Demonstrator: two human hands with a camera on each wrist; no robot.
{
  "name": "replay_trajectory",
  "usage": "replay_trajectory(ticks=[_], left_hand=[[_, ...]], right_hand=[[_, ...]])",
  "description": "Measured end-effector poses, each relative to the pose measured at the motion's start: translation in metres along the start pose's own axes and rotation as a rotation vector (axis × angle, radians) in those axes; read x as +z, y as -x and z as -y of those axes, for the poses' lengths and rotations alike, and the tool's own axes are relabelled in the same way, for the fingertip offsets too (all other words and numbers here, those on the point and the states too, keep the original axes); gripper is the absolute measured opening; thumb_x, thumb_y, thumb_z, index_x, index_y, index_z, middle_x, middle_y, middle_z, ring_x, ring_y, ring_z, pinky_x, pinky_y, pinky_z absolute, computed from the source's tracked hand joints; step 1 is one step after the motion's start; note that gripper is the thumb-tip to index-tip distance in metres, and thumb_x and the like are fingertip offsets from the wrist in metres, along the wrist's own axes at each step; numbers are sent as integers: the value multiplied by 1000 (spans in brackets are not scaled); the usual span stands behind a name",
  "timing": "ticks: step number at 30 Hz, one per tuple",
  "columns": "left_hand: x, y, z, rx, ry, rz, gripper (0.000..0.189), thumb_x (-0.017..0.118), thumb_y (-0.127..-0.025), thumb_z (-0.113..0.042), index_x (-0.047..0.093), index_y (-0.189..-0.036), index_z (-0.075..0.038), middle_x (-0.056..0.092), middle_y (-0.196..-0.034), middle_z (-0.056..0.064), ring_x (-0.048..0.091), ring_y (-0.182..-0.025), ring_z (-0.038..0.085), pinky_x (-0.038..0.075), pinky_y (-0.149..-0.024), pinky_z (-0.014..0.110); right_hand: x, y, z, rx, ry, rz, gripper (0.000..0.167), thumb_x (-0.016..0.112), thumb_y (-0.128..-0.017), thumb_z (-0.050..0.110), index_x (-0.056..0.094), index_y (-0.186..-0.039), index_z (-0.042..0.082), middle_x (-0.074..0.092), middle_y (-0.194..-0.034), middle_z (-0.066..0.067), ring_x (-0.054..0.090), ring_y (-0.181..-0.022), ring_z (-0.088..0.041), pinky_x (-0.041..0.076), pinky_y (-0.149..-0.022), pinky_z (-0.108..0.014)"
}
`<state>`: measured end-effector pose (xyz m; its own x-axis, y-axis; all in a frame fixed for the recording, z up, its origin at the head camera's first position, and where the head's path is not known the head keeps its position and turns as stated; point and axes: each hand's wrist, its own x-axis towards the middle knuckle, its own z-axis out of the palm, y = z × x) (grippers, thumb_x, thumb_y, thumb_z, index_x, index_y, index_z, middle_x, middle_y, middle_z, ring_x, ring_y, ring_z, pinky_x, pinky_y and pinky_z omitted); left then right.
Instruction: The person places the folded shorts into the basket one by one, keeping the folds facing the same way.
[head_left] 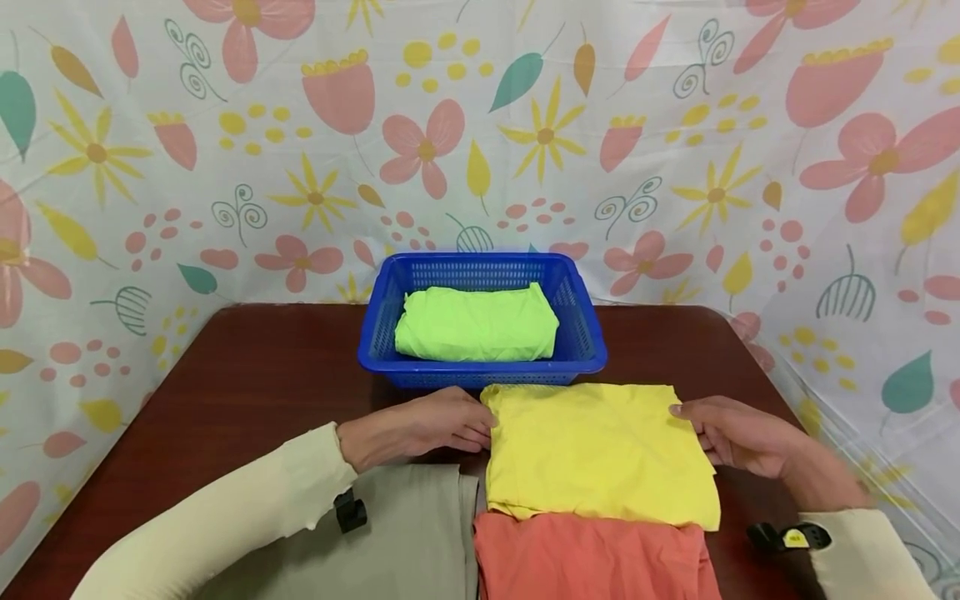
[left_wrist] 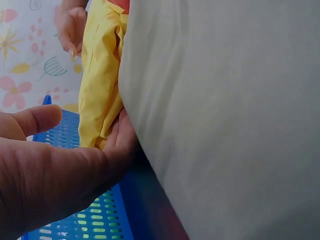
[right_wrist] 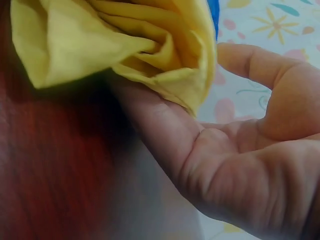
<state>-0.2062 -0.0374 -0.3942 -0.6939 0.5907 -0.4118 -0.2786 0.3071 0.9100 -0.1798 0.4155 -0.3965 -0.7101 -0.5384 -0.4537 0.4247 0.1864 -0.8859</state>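
Observation:
A folded yellow cloth (head_left: 592, 450) lies in front of the blue basket, its near edge over a red cloth (head_left: 592, 554). At its left edge is my left hand (head_left: 442, 423); in the left wrist view the fingers (left_wrist: 122, 135) reach under the yellow folds, while the thumb stands apart from them. My right hand (head_left: 742, 433) holds the opposite edge, thumb at the top and fingers (right_wrist: 160, 120) beneath the layers. Layered folds of the yellow cloth (right_wrist: 150, 40) show at that side. How far the fingers reach underneath is hidden.
The blue basket (head_left: 480, 367) stands at the back of the dark red-brown table (head_left: 247, 367), with a folded lime-green cloth (head_left: 480, 325) inside. A grey-green cloth (head_left: 397, 533) lies front left, under my left forearm. Behind the table hangs a flower-patterned curtain (head_left: 480, 225).

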Motion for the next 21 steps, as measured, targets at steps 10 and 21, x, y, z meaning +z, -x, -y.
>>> replay_trajectory(ticks=[10, 21], left_hand=[[10, -5, 2, 26, -29, 4, 20, 71, -99, -22, 71, -88, -5, 63, -85, 4, 62, -84, 16, 56, -85, 30], [19, 0, -4, 57, -156, -59, 23, 75, -97, -28, 69, -107, -8, 62, -102, 5, 56, -97, 24, 45, -89, 39]], right_hand=[[8, -4, -7, 27, -67, -63, 64, 48, -115, 27, 21, -153, -16, 77, -103, 1, 76, -89, -10, 60, -76, -21], [9, -11, -8, -5, -122, 44, 33, 42, -117, 23, 53, -132, -5, 76, -118, -12, 76, -108, -28, 61, -93, -45]])
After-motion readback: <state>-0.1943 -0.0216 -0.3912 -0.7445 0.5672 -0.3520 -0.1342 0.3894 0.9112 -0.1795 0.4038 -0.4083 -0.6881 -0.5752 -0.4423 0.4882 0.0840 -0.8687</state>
